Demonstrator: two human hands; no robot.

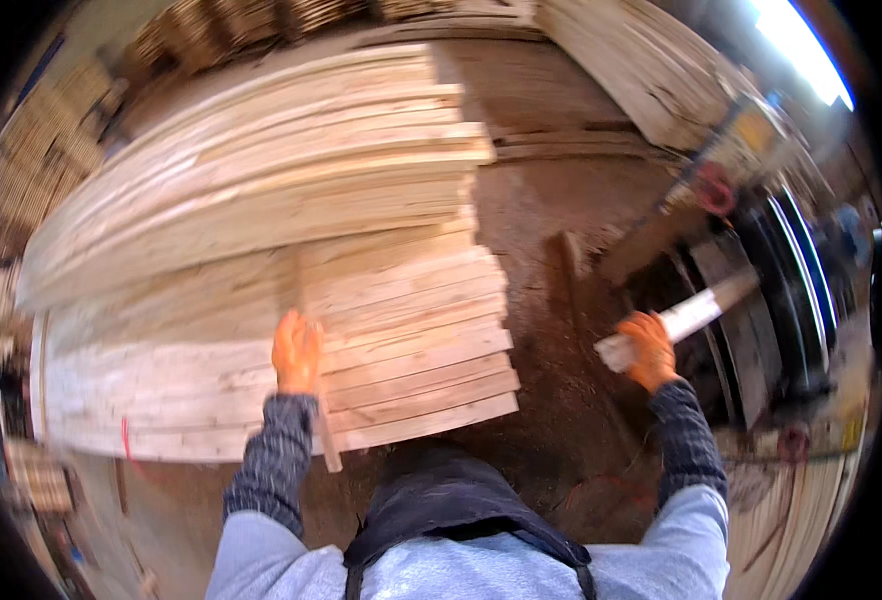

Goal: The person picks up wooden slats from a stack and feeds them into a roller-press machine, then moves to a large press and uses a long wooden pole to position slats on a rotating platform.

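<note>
My left hand (298, 350), in an orange glove, is closed on a thin wooden strip (329, 430). The strip lies crosswise over the near layer of a wide stack of pale planks (411, 350), and its near end juts past the stack's front edge. Off to the right, my gloved right hand (649, 350) grips a short, pale piece of board (693, 314) near its lower left end. That piece slants up to the right over dark machinery, and motion blurs its far end. Whether it touches anything there I cannot tell.
More planks (261, 160) lie in a raised layer on the stack's far half. To the right stand dark machine parts (786, 290) and a red coil (713, 188). A second plank pile (641, 70) is at the far right. Brown floor (541, 400) separates stack and machine.
</note>
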